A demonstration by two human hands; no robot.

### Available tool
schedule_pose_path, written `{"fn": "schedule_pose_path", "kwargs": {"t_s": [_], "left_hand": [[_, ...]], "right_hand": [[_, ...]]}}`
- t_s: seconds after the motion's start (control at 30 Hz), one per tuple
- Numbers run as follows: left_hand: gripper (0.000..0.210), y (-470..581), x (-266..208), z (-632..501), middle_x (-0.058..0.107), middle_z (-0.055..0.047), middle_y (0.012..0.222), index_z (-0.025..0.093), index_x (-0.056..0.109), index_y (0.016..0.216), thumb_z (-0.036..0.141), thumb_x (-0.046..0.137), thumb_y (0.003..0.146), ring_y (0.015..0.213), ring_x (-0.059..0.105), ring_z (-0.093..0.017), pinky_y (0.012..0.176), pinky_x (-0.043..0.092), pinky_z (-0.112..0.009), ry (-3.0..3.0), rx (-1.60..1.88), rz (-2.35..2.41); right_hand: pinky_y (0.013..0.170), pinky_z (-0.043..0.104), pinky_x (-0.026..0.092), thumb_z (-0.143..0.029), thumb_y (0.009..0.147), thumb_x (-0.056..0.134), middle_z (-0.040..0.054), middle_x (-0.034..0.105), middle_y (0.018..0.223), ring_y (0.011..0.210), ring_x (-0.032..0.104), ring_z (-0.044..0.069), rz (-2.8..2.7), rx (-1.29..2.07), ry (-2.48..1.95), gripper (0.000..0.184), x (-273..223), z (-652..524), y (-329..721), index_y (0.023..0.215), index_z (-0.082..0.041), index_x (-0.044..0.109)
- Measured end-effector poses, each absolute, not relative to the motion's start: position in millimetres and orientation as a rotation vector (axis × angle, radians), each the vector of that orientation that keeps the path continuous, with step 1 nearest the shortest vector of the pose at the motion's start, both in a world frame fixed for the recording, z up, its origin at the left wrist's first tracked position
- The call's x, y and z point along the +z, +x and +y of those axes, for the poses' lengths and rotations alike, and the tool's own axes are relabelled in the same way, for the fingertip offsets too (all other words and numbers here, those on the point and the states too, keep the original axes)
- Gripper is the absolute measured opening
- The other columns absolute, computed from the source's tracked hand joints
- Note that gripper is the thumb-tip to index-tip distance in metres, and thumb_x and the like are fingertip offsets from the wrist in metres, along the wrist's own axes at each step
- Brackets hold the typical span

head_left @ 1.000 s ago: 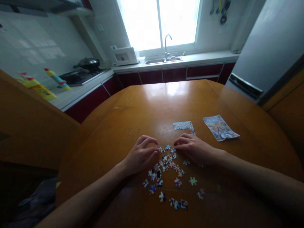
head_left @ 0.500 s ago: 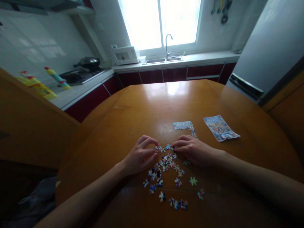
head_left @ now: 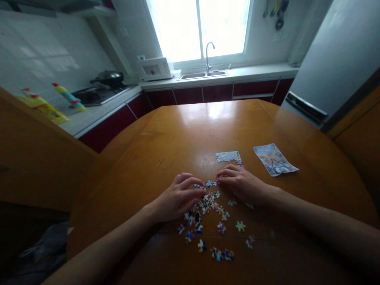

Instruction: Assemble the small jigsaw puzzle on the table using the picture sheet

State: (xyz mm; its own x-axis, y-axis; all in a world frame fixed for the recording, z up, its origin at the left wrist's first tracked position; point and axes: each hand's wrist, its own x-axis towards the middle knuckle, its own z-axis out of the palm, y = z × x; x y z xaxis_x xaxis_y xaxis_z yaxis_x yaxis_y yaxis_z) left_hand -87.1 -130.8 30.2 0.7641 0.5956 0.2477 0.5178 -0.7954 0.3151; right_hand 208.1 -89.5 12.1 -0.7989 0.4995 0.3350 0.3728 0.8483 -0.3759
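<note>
Loose jigsaw puzzle pieces (head_left: 208, 204) lie in a scattered heap on the wooden table, with a short row of pieces (head_left: 209, 183) at its far side. My left hand (head_left: 179, 196) reaches over the left end of this row, fingers stretched and thumb apart, fingertips touching pieces. At the row's right end, my right hand (head_left: 242, 184) has its fingers bent together on a puzzle piece at the fingertips; its thumb is hidden. Just beyond the right hand is a joined corner section of the puzzle (head_left: 228, 156), partly covered by that hand.
A creased picture sheet (head_left: 275, 159) lies to the right on the table (head_left: 178, 134). Single pieces, among them a yellow-green one (head_left: 240, 226), are spread towards me. Beyond the table are a counter with a sink (head_left: 204, 74), a microwave (head_left: 156, 68) and a wok (head_left: 110, 77).
My left hand has moved slightly right, its fingers now reaching over the row's left end. My right hand has shifted slightly away from me, uncovering a piece beneath it.
</note>
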Motion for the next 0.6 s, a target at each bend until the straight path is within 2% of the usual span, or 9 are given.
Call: {"fn": "schedule_pose_path", "kwargs": {"t_s": [0.17,0.47,0.6], "left_hand": [[0.035,-86.6,32.6,-132.2,0.068,-0.002,0.122,0.03,0.061,0.128,0.025,0.055,0.095,0.116,0.049,-0.023,0.102,0.035,-0.039,2.77,0.409,0.732],[0.033,-88.8,28.6,-129.6,0.067,0.0,0.124,0.031,0.062,0.127,0.028,0.056,0.095,0.113,0.048,-0.022,0.1,0.034,-0.038,2.823,0.37,0.775],[0.031,-88.6,29.8,-129.9,0.067,-0.001,0.123,0.031,0.063,0.125,0.026,0.055,0.095,0.111,0.048,-0.022,0.099,0.035,-0.038,2.818,0.401,0.78]], "right_hand": [[0.096,0.042,0.048,-0.004,0.089,0.05,0.009,0.068,0.114,0.108,0.055,0.022,-2.507,0.41,-0.724,0.033,15.2,-85.9,210.9,0.111,-0.019,0.068],[0.091,0.039,0.048,-0.008,0.091,0.051,0.0087,0.068,0.106,0.102,0.055,0.021,-2.461,0.456,-0.72,0.027,15.4,-84.7,212.9,0.106,-0.019,0.07],[0.094,0.039,0.047,-0.007,0.087,0.055,0.0064,0.067,0.113,0.106,0.053,0.021,-2.561,0.502,-0.565,0.034,18.6,-88.8,212.1,0.111,-0.024,0.071]]}}
